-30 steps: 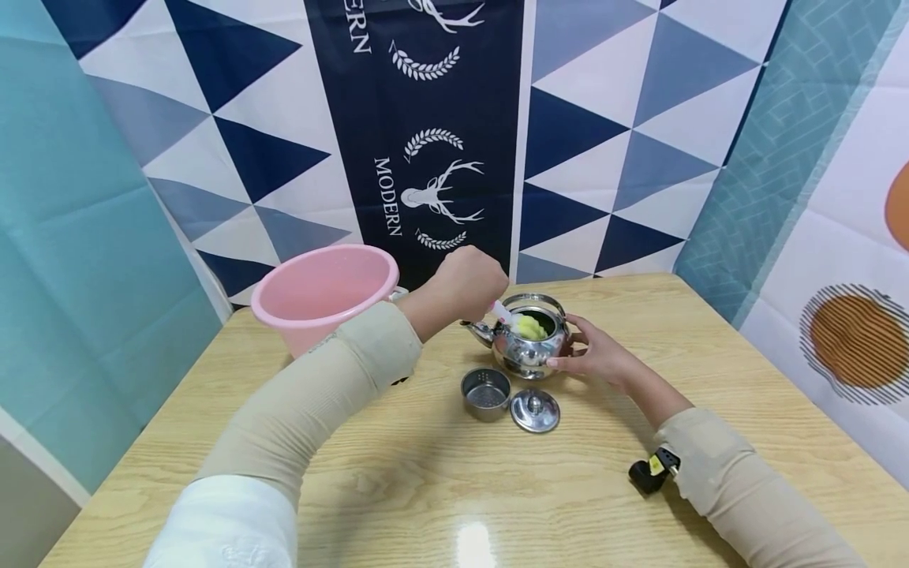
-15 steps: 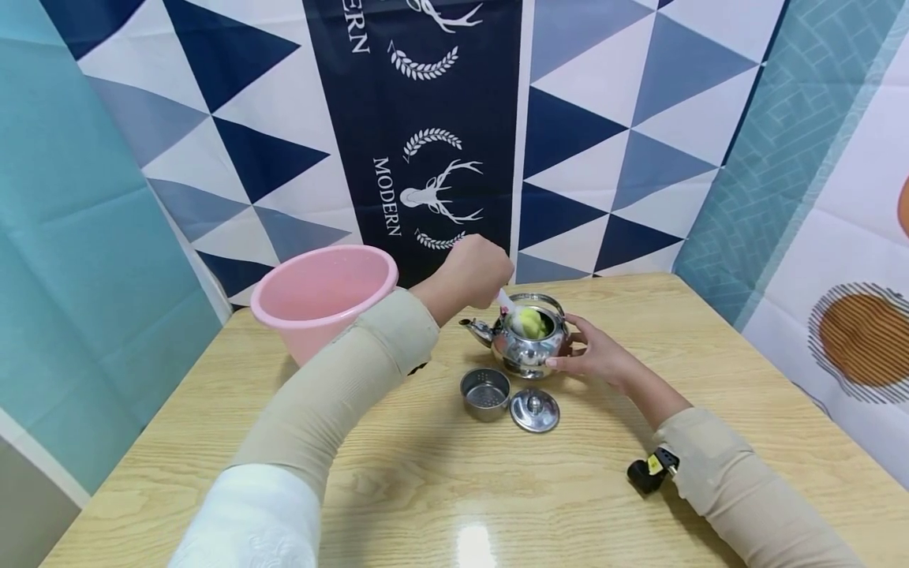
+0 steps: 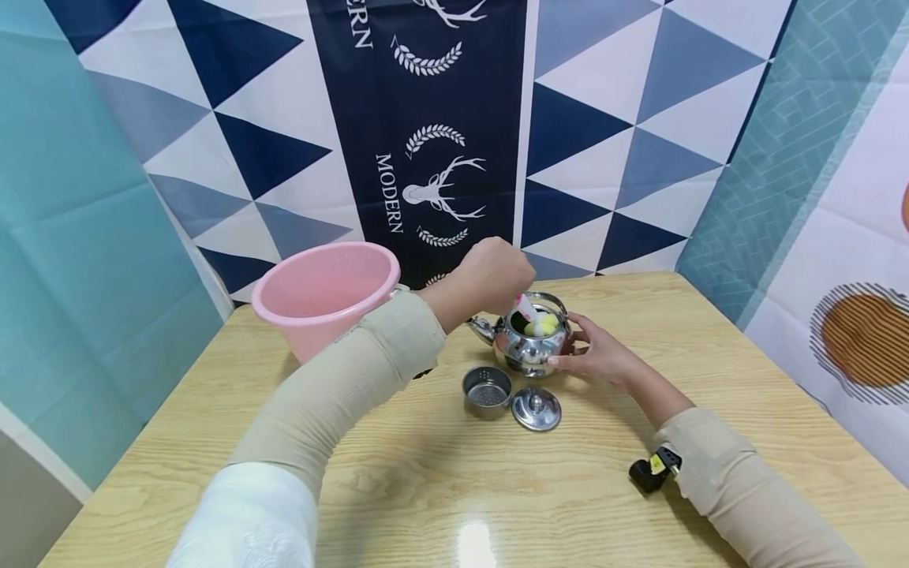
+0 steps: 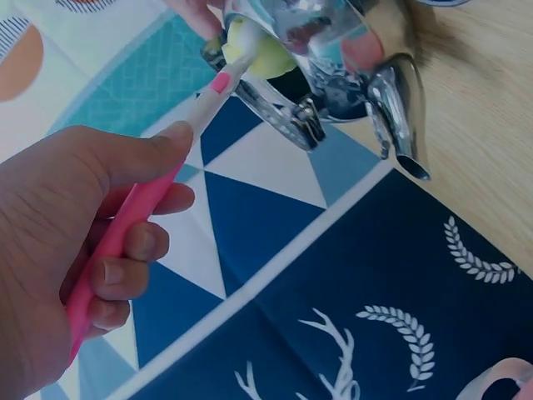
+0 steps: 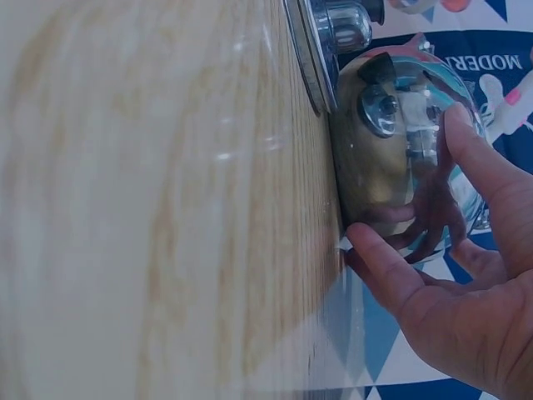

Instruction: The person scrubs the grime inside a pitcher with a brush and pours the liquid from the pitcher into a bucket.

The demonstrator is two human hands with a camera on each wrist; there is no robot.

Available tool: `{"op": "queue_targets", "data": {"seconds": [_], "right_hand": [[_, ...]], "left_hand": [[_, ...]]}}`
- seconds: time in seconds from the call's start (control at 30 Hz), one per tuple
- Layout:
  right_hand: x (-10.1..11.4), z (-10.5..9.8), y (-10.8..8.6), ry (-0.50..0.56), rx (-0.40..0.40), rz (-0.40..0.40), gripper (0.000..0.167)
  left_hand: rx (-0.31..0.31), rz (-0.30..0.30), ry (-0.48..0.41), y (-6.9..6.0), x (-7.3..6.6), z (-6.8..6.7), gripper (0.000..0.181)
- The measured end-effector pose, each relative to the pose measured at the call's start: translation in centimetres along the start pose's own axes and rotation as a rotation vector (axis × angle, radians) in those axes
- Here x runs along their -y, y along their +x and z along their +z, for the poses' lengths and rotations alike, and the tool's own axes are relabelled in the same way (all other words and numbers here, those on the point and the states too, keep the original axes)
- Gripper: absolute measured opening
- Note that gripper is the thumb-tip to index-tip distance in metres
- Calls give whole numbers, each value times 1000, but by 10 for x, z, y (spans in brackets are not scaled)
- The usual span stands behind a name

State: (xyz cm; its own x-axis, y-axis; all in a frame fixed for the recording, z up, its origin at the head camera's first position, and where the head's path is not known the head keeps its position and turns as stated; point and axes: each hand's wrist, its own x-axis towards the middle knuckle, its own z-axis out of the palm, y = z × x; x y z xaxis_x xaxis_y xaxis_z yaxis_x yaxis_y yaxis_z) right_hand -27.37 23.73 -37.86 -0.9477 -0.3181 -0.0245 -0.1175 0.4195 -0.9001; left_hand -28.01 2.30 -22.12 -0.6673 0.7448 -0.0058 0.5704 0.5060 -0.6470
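Observation:
My left hand (image 3: 495, 276) grips the pink handle of a sponge bottle brush (image 4: 137, 212). Its yellow sponge head (image 3: 545, 324) sits in the top opening of a shiny metal teapot (image 3: 527, 355), partly hidden inside. In the left wrist view my fingers curl round the handle, with the thumb along its upper part. On the teapot's right side, my right hand (image 3: 596, 355) holds the rounded body between thumb and fingers, as the right wrist view also shows. The teapot's spout points left; its handle is up at the back.
In front of the teapot lie a perforated metal strainer basket (image 3: 487, 392) and a round knobbed lid (image 3: 536, 409). A pink bucket (image 3: 319, 319) stands at the back left of the wooden table (image 3: 426, 489). Patterned cloth (image 3: 589, 142) hangs behind.
My left hand has shifted right with the brush, and the sponge head has moved toward the right side of the opening. My right hand stays on the teapot.

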Motion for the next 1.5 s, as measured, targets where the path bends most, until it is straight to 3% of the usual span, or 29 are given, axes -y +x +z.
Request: {"op": "queue_targets", "data": {"seconds": [0.13,0.3,0.47,0.83,1.1,1.5], "right_hand": [[-2,-2,1,-4,-2,-2,101],[-3,-2,2,-15,-2,5,103],[0,0,2,-13,4,-1,103],[-3,2,5,11,19,-3,102],[-1,1,3,1,15,-12,102],[-4,-2,3,-7,10,8,102]], "left_hand": [[-9,30,2,-4,-2,-5,8],[28,31,11,-9,-1,-8,7],[54,35,92,-12,-1,-9,9],[49,-10,184,-6,2,2,14],[2,-26,151,5,2,1,11],[35,-4,15,1,-3,-8,9]]}}
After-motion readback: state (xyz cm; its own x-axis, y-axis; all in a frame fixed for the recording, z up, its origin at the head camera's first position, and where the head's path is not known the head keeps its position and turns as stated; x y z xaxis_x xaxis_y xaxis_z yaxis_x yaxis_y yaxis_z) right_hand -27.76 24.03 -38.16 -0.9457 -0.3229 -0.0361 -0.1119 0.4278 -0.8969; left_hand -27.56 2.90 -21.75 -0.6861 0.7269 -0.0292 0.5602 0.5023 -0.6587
